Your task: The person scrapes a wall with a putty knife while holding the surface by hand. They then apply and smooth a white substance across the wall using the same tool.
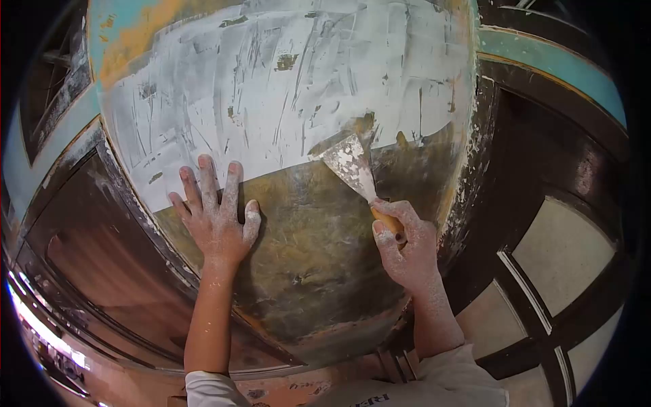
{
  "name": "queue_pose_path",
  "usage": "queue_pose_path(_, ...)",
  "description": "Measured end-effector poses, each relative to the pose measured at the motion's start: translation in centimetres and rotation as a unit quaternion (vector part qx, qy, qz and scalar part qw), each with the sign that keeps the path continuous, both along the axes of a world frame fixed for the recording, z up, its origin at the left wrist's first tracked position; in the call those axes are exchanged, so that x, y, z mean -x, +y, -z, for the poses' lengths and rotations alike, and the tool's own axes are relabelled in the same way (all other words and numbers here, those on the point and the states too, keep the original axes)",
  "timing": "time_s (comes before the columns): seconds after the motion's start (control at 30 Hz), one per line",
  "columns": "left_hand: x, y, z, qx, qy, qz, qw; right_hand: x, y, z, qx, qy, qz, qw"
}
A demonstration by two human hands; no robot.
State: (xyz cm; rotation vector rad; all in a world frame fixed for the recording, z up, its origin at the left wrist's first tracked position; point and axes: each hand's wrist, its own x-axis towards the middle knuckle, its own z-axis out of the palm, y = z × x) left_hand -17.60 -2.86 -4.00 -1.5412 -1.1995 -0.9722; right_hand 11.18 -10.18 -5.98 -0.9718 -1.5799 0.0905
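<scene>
My right hand (pixel 412 247) grips the wooden handle of a putty knife (pixel 350 166). Its wide metal blade, spotted with white, points up and left against the wall panel (pixel 291 271), at the lower border of a white coating (pixel 285 102). Brown patches show through the white around the blade. My left hand (pixel 217 217) lies flat on the panel with fingers spread, fingertips over the white and palm over the bare brown part. White dust covers both hands.
Dark wooden panelled frames (pixel 115 224) flank the panel on the left. To the right stands a dark door or shutter with pale panes (pixel 566 254). A turquoise band (pixel 556 68) runs along the upper right.
</scene>
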Motion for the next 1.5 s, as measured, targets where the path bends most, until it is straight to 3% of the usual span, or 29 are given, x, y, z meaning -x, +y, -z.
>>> queue_pose_path(0.27,0.0,0.1,0.1,-0.013,0.004,-0.002,1.0,-0.7,0.0,-0.7,0.013,0.003,-0.003,1.0)
queue_pose_path(0.47,0.0,-0.1,0.3,-0.007,0.005,-0.01,1.0,-1.0,0.4,-1.3,-0.062,-0.021,-0.005,0.998)
queue_pose_path(0.53,0.0,0.0,0.2,-0.007,0.004,-0.009,1.0,-1.3,0.0,-1.6,-0.004,-0.032,0.003,0.999)
queue_pose_path(1.23,0.1,-0.2,0.6,-0.013,0.017,-0.011,1.0,-2.1,-0.5,-2.8,0.026,-0.084,0.039,0.995)
queue_pose_path(1.5,0.3,-0.1,0.9,-0.01,0.016,-0.016,1.0,-1.3,-0.2,-1.6,0.001,-0.04,0.022,0.999)
